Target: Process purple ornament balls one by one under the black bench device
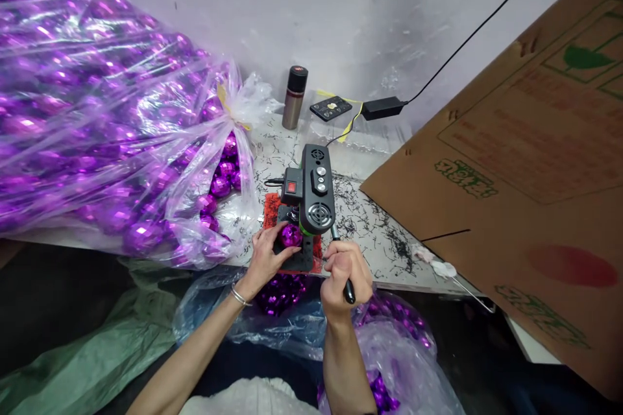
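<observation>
A small black bench drill press (318,191) with a red switch stands on a red mat (271,209) at the table's front edge. Thumb and fingers of my left hand (267,251) grip a shiny purple faceted bauble (291,235) on the machine's dark base (300,261), under its head. My right hand (348,272) is wrapped round the black-ended lever (349,292) at the machine's right side. The head hides what touches the top of the bauble.
A big clear bag of purple baubles (111,110) fills the left. On the right leans a cardboard box (511,162). A flask (294,97), a phone-like black slab (331,108) and a power adapter (383,107) lie behind. Dark shavings (402,246) litter the table; bagged baubles (282,292) hang below.
</observation>
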Available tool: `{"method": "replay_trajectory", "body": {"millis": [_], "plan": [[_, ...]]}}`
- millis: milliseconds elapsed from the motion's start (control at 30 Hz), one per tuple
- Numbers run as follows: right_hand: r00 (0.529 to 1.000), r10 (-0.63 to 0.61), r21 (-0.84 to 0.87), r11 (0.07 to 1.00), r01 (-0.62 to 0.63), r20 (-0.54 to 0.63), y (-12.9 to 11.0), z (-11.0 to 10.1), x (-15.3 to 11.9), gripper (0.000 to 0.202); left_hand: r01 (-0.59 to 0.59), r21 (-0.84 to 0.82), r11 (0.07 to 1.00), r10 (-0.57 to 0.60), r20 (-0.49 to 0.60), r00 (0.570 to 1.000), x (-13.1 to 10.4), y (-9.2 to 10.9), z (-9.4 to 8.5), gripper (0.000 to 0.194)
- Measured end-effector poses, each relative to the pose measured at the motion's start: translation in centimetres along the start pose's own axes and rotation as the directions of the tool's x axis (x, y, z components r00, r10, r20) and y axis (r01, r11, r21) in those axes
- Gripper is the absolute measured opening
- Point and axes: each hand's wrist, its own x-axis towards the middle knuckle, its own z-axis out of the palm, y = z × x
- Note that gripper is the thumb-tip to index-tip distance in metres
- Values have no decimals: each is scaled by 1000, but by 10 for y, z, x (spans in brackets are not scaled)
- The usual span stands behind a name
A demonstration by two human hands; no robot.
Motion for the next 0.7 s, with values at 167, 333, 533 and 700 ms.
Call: {"method": "replay_trajectory", "body": {"millis": [167,333,533,700], "plan": [[1000,1,-26,1000,-1,-7,-1,0,-3,36,1,-37,999,-2,-8,1000,2,-5,2,53],[1000,16,4,1000,-16,-18,-4,1,0,38,31,-38,999,-32,-29,999,0,-16,-3,47],[995,85,7,996,-84,-44,-13,4,12,38,33,12,999,-33,-5,999,0,-20,-2,46],[996,82,32,996,-81,-45,-15,5,17,38,-34,71,997,33,21,999,0,-19,2,49]]}}
